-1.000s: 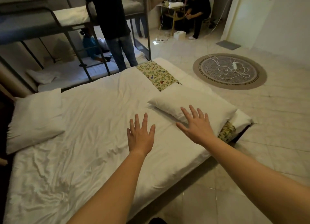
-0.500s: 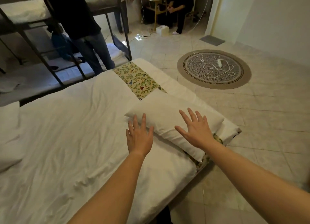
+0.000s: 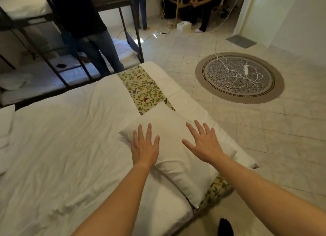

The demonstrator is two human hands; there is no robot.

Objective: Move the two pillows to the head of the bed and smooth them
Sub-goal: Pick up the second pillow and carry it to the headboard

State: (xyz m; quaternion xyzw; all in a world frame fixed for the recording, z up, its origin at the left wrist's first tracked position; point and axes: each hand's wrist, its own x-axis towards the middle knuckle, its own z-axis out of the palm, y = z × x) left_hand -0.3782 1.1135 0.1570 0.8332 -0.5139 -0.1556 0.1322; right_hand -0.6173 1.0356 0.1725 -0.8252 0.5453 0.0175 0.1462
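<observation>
A white pillow (image 3: 176, 158) lies across the foot end of the bed (image 3: 61, 156), partly over a floral runner (image 3: 142, 89). My left hand (image 3: 144, 147) is spread flat over the pillow's near-left corner. Over the pillow's right half, my right hand (image 3: 204, 144) is also spread with fingers apart. Neither hand grips anything. The second white pillow (image 3: 5, 124) shows only as a sliver at the left edge of the view.
A person in jeans (image 3: 98, 52) stands at the bed's far side by a metal bunk bed (image 3: 70, 46). A round rug (image 3: 240, 78) with a white cable lies on the tiled floor to the right. Another person sits at the back.
Both hands have moved forward onto the pillow. The view has shifted right, so the second pillow has slid almost out of sight on the left.
</observation>
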